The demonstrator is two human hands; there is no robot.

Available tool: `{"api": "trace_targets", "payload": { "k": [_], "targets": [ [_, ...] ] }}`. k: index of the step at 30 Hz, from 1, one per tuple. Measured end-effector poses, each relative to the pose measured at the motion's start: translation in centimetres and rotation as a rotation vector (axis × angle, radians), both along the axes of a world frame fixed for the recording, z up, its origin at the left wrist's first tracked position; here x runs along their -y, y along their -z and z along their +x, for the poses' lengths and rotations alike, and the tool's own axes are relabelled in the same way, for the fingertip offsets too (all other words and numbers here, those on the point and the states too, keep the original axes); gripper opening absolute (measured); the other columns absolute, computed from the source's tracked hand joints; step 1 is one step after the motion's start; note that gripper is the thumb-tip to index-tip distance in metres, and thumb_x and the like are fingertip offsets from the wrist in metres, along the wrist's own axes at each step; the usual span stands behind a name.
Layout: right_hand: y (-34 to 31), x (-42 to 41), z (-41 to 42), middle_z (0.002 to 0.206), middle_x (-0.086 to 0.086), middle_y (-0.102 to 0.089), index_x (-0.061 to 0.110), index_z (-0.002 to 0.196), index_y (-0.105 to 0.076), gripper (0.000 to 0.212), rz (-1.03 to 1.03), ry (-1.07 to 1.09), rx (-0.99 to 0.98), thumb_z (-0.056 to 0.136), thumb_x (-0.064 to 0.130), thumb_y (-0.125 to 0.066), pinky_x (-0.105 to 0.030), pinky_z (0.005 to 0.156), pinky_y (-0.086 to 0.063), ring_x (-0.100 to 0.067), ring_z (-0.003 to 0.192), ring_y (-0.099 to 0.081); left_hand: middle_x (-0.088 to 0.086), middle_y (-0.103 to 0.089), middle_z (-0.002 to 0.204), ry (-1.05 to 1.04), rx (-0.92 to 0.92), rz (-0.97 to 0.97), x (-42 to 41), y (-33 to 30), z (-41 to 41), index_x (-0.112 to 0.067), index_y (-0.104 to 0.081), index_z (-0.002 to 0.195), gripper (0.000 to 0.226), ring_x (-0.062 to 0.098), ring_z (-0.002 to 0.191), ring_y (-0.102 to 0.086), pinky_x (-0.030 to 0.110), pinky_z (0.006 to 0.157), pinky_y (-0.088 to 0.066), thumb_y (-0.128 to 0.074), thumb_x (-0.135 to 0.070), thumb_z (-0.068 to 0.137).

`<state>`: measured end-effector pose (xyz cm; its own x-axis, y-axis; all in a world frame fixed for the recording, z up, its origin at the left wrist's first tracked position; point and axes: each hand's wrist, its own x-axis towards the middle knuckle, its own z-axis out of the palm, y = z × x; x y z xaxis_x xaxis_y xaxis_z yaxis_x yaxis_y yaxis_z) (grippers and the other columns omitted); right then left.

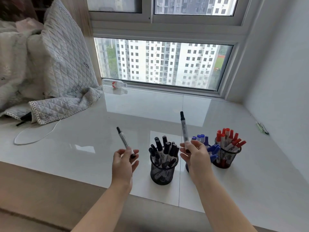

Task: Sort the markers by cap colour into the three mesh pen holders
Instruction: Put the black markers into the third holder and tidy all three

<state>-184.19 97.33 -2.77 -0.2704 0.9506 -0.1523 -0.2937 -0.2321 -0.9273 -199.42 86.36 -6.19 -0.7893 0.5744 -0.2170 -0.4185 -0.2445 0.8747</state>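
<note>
Sill [100,148] | hands [122,162] [194,156] pinch black-capped markers [124,141] [184,129], tips up-left

left-hand marker [125,142]: white barrel, black cap
right-hand marker [184,129]: white barrel, black cap
holder at 6 o'clock [163,173]: black mesh, held black-capped markers
middle holder's markers [203,139]: blue caps
holder at 4 o'clock [224,159]: black mesh, held red-capped markers
quilt at 10 o'clock [55,64]: pale grey, diamond stitching
cable [33,136]: white
sill [117,118]: glossy white
</note>
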Motion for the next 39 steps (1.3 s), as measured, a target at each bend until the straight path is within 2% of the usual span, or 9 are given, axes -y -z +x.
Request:
{"api": "trace_targets", "payload": {
  "k": [5, 9, 13, 18, 21, 26, 32, 35, 39],
  "targets": [
    [0.0, 0.3, 0.0, 0.079, -0.001, -0.069, 0.02, 0.107, -0.051, 0.023, -0.056, -0.117, -0.147, 0.091, 0.004, -0.052, -0.025, 0.063, -0.048, -0.014, 0.074, -0.06, -0.005, -0.073, 0.086, 0.083, -0.04, 0.058, -0.1, 0.1, 0.6, -0.033, -0.048, 0.107, 0.017, 0.008, 0.081, -0.066, 0.027, 0.071, -0.048, -0.054, -0.024, 0.093],
    [-0.1, 0.6, -0.1, 0.082, 0.0, -0.07, 0.017, 0.102, -0.053, 0.024, 0.076, -0.135, -0.102, 0.088, -0.003, -0.053, -0.021, 0.063, -0.053, -0.012, 0.077, -0.066, -0.001, -0.072, 0.093, 0.136, -0.165, 0.026, -0.1, -0.2, 0.9, -0.03, -0.053, 0.104, 0.017, 0.009, 0.084, -0.068, 0.028, 0.072, -0.049, -0.05, -0.016, 0.094],
    [-0.1, 1.1, -0.5, 0.082, -0.001, -0.07, 0.016, 0.092, -0.054, 0.011, 0.235, -0.098, 0.006, 0.094, 0.008, -0.048, -0.024, 0.068, -0.055, -0.015, 0.08, -0.066, -0.002, -0.073, 0.089, 0.139, -0.308, -0.023, -0.2, 0.1, 0.9, -0.023, -0.052, 0.099, 0.011, 0.014, 0.088, -0.068, 0.029, 0.073, -0.051, -0.05, -0.013, 0.094],
    [0.6, 1.6, -0.6, 0.086, 0.002, -0.063, 0.033, 0.081, -0.06, 0.02, 0.47, -0.005, 0.268, 0.095, 0.029, -0.046, -0.024, 0.072, -0.044, -0.008, 0.081, -0.056, 0.0, -0.073, 0.088, 0.148, -0.399, -0.066, -0.3, 0.7, 1.0, -0.022, -0.051, 0.093, 0.007, 0.016, 0.091, -0.068, 0.03, 0.073, -0.052, -0.046, -0.02, 0.096],
    [1.0, 1.8, -0.5, 0.088, -0.004, -0.063, 0.035, 0.076, -0.058, 0.021, 0.569, -0.006, 0.369, 0.092, 0.023, -0.053, -0.027, 0.074, -0.045, -0.016, 0.084, -0.057, -0.002, -0.074, 0.086, 0.146, -0.397, -0.063, -0.2, 0.9, 1.1, -0.022, -0.053, 0.092, 0.011, 0.012, 0.085, -0.069, 0.031, 0.074, -0.052, -0.046, -0.029, 0.094],
    [1.8, 1.8, -0.6, 0.087, 0.0, -0.062, 0.038, 0.077, -0.053, 0.026, 0.653, -0.068, 0.561, 0.087, 0.015, -0.06, -0.01, 0.064, -0.039, -0.001, 0.076, -0.056, -0.017, -0.069, 0.078, 0.111, -0.47, -0.089, 0.0, 0.8, 1.3, -0.03, -0.062, 0.085, 0.023, -0.003, 0.077, -0.063, 0.024, 0.07, -0.048, -0.05, -0.048, 0.078],
    [2.0, 1.6, -0.7, 0.083, 0.003, -0.063, 0.033, 0.078, -0.055, 0.022, 0.646, -0.039, 0.573, 0.085, 0.014, -0.062, -0.014, 0.064, -0.041, -0.011, 0.078, -0.059, -0.011, -0.065, 0.077, 0.114, -0.561, -0.161, -0.3, 0.5, 1.3, -0.029, -0.064, 0.084, 0.007, 0.006, 0.078, -0.058, 0.035, 0.083, -0.049, -0.059, -0.03, 0.088],
    [1.8, 1.7, -0.6, 0.077, 0.011, -0.061, 0.036, 0.085, -0.05, 0.027, 0.717, 0.023, 0.542, 0.083, 0.011, -0.063, -0.012, 0.061, -0.042, -0.003, 0.072, -0.058, -0.012, -0.065, 0.071, 0.095, -0.605, -0.172, -0.5, 0.3, 1.2, -0.029, -0.063, 0.081, 0.006, -0.004, 0.067, -0.056, 0.026, 0.072, -0.044, -0.061, -0.029, 0.086],
    [2.2, 1.9, -0.6, 0.076, 0.011, -0.056, 0.028, 0.121, -0.039, 0.054, 0.795, 0.062, 0.594, 0.079, 0.011, -0.068, -0.018, 0.06, -0.045, -0.004, 0.069, -0.059, -0.015, -0.066, 0.071, 0.091, -0.723, -0.225, -1.1, 0.3, 1.3, -0.032, -0.061, 0.076, 0.01, -0.006, 0.071, -0.058, 0.009, 0.064, -0.039, -0.064, -0.028, 0.085]
  ]
}}
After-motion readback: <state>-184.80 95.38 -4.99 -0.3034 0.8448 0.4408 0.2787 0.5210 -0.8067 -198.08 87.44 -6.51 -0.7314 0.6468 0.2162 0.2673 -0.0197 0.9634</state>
